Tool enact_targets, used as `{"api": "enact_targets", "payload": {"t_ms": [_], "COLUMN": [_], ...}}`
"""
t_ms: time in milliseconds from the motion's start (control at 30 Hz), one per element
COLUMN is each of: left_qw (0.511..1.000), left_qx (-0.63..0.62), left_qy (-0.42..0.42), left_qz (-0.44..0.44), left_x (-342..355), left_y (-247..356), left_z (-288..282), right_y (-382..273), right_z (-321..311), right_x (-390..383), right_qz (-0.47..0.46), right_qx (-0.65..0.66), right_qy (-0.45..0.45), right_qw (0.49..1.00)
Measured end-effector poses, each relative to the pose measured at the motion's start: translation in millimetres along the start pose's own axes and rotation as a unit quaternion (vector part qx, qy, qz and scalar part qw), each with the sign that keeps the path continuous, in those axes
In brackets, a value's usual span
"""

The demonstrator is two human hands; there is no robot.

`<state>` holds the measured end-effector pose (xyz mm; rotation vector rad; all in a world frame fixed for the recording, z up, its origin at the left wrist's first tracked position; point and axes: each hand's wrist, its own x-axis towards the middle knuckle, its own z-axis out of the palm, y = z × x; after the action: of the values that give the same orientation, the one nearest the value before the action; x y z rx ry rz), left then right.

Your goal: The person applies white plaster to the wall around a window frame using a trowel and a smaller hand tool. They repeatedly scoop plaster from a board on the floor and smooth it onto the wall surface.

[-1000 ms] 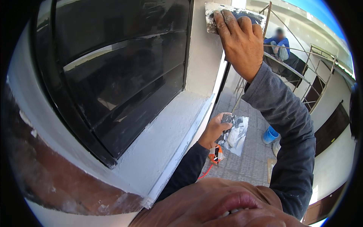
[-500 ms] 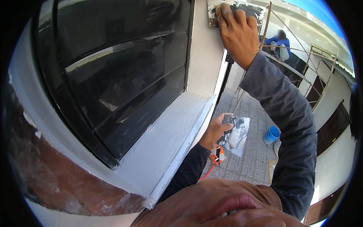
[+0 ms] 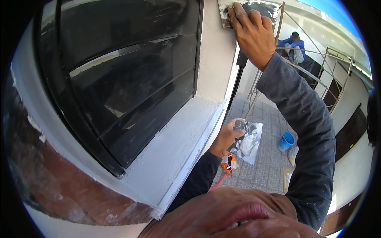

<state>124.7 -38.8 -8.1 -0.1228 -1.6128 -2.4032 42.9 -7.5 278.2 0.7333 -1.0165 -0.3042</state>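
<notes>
My right hand (image 3: pixel 254 37) is raised high, its fingers pressed over a flat metal putty blade (image 3: pixel 260 7) smeared with white and dark residue. One end of this blade lies at the upper part of the pale window reveal (image 3: pixel 216 55); whether it touches there I cannot tell. Lower down, beside the sill's outer edge, my left hand (image 3: pixel 224 139) is closed on the edge of a flat metal plate (image 3: pixel 255 137), thumb on top. A lump of white putty (image 3: pixel 247 145) sits on that plate.
A dark slatted window (image 3: pixel 135 79) is at left, above a grey-white sill (image 3: pixel 170 142). Below, on the paving, are a blue bucket (image 3: pixel 285 141), a pale bag (image 3: pixel 293 156) and an orange item (image 3: pixel 228 163) with a cord. Another person (image 3: pixel 294 47) sits on scaffolding (image 3: pixel 313 77).
My right hand and its putty blade have shifted slightly to the right, and the blade has tilted a little. My left hand with the plate stays nearly in place.
</notes>
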Motion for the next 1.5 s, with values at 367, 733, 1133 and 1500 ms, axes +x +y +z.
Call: {"api": "enact_targets", "payload": {"t_ms": [367,733,1133,1500], "left_qw": [1.0,1.0,0.998,0.998], "left_qx": [-0.014,0.015,0.056,0.055], "left_qy": [-0.018,-0.018,-0.001,0.016], "left_qz": [0.005,0.019,0.029,0.013], "left_x": [4.8,4.6,5.0,4.5], "left_y": [-5.1,-2.9,-2.8,-0.9], "left_z": [-1.7,-1.7,-2.8,-2.0], "right_y": [-0.3,-20.8,-36.6,-80.0], "right_z": [-18.1,-7.2,-18.1,-44.3], "right_x": [15.2,39.5,28.1,-27.9], "right_qz": [0.027,0.066,0.045,-0.003], "right_qx": [0.076,0.081,0.137,0.129], "right_qy": [0.021,0.024,-0.049,-0.09], "right_qw": [0.997,0.994,0.988,0.988]}}
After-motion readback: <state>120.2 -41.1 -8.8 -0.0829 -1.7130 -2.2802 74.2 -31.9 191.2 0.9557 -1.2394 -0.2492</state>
